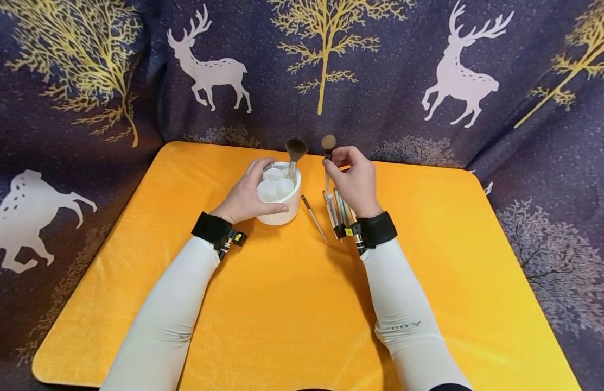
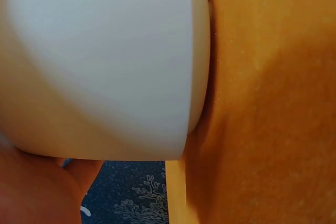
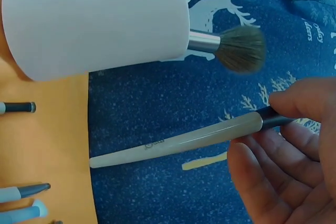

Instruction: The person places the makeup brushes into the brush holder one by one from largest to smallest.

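Orange mat [image 1: 262, 304] underneath: left hand [image 1: 245, 195] wraps the round white plastic holder [image 1: 281, 213]; right hand [image 1: 354, 179] pinches a pale-handled makeup brush [image 1: 328, 149] upright, probably next to drop into a compartment.

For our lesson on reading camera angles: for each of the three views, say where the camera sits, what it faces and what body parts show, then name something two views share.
Head: worn on the head, looks down at the orange mat; both forearms, left hand, right hand.
Left wrist: close against the white cup; part of the palm.
Right wrist: faces the held brush; fingers.
Shared: cup and mat show in all three.
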Tool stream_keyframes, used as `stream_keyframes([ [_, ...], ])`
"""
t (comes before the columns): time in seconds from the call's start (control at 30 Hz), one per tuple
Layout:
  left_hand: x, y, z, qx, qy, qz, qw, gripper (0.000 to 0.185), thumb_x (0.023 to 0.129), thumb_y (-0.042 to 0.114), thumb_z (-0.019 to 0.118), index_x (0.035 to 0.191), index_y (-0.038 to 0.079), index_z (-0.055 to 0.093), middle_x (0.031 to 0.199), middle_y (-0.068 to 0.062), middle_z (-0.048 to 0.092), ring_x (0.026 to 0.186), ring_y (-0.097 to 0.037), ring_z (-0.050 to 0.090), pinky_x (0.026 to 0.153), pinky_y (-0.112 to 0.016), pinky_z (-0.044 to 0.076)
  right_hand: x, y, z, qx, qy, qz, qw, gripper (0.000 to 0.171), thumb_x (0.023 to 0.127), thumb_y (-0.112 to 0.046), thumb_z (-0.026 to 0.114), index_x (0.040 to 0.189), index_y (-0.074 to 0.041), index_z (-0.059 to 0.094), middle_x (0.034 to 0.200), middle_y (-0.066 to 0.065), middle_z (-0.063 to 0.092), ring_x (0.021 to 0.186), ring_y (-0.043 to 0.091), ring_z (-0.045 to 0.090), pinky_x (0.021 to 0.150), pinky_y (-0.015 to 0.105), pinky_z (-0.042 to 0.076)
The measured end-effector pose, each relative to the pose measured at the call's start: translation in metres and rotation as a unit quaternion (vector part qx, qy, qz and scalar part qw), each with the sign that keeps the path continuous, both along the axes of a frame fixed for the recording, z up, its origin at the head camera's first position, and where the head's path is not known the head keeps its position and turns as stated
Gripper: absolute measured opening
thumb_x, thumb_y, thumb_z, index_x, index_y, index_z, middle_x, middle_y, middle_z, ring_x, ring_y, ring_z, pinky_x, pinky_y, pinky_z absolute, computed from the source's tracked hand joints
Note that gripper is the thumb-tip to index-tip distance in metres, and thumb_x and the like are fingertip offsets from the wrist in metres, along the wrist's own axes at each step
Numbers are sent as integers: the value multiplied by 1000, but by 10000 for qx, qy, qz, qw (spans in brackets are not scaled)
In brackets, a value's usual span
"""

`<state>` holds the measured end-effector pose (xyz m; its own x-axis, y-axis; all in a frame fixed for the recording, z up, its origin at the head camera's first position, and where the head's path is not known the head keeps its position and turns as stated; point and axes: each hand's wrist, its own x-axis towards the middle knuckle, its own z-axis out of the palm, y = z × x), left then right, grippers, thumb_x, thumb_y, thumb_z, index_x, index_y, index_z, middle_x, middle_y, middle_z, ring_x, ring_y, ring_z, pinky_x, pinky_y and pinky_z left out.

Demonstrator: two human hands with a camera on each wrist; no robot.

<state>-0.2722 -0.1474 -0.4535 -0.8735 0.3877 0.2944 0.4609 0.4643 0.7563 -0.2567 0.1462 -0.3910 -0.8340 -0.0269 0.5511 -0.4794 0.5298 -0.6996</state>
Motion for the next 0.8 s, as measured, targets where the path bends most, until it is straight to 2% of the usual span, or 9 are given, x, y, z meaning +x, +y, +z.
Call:
stream_keyframes([
  [0.5, 0, -1, 0, -42, -39, -19, 10000, 119, 76, 39, 105, 169, 13, 35, 166, -11, 40, 143, -32, 50, 122, -55, 44, 4, -7, 2, -126, 337, 224, 9991, 20, 102, -13, 82, 117, -2, 73, 105, 10, 79, 96, 22, 76, 76, 22, 58],
  [0.8, 0, 0, 1, -24, -5, 8, 10000, 120, 75, 39, 106, 169, 12, 37, 164, -10, 41, 142, -32, 51, 121, -55, 45, 2, -10, 0, -194, 732, 282, 9967, 18, 104, -13, 79, 116, -2, 73, 105, 10, 79, 96, 22, 76, 75, 21, 58],
])
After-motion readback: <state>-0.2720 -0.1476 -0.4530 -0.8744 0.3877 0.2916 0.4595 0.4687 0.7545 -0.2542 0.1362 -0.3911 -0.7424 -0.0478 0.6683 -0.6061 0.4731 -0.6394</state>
